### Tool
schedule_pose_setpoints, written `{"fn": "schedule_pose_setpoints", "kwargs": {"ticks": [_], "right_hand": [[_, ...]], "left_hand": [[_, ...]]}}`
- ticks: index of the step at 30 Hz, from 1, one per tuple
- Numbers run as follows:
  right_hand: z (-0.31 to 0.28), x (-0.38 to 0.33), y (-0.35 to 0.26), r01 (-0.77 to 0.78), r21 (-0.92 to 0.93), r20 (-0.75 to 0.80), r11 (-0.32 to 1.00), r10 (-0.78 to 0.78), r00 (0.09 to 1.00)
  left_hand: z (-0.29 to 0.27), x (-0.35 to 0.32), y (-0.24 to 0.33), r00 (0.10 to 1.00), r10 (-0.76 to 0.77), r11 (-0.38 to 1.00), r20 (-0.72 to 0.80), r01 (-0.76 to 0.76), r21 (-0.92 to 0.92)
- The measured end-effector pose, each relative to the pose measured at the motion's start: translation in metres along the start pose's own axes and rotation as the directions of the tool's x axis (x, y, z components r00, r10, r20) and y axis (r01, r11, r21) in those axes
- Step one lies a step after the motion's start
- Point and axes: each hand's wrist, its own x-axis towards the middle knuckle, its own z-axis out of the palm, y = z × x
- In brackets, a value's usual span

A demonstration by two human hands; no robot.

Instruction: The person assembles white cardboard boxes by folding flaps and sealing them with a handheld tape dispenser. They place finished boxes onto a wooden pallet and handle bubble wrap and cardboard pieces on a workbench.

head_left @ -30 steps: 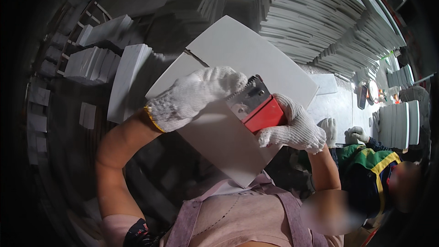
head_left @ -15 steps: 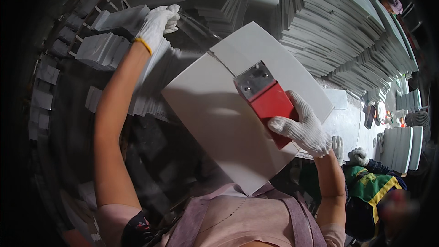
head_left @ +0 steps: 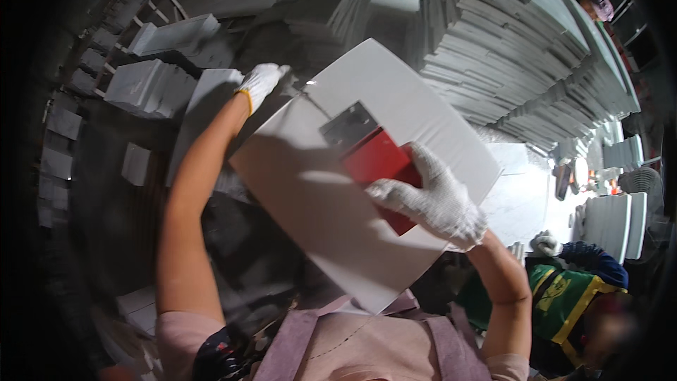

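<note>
A white flat-topped carton (head_left: 331, 219) lies turned on its corner in front of me; I cannot tell its depth. My right hand (head_left: 441, 201), in a white knit glove, is wrapped round a red tape dispenser (head_left: 381, 159) with a metal toothed end. The dispenser rests on or just over the carton's top. A strip of clear tape (head_left: 315, 104) runs from its metal end to the carton's far left edge. Just past that edge, my gloved left hand (head_left: 261, 85) is closed, its fingers pinching the tape's end. The fingertips are blurred.
Tall stacks of pale slabs (head_left: 508, 49) stand at the far right. More stacked slabs (head_left: 144, 88) are at the left. Beside a light worktable (head_left: 518, 197) at the right, a co-worker in a green and yellow vest (head_left: 564, 296) has a gloved hand (head_left: 545, 243) near it.
My left hand has come down and nearer to the carton's far left edge, shortening the free tape. My right hand and the dispenser have shifted slightly left.
</note>
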Motion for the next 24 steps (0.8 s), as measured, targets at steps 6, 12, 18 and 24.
{"fn": "schedule_pose_setpoints", "kwargs": {"ticks": [6,12,18,24], "right_hand": [[-0.006,0.006,0.015,-0.029,0.004,0.010,1.000,0.029,1.000],[-0.023,0.005,0.029,0.045,0.086,0.070,0.995,-0.051,0.996],[-0.021,0.003,0.038,0.048,0.067,0.101,0.997,-0.055,0.993],[-0.020,0.005,0.043,0.128,0.108,0.073,0.986,-0.136,0.988]], "left_hand": [[0.005,-0.073,0.006,0.992,0.093,0.986,0.081,-0.103,0.127],[0.011,-0.115,0.036,0.955,0.197,0.957,0.220,-0.236,0.166],[0.009,-0.121,0.047,0.941,0.191,0.946,0.280,-0.253,0.205],[-0.008,-0.073,0.047,0.916,0.217,0.934,0.338,-0.295,0.200]]}}
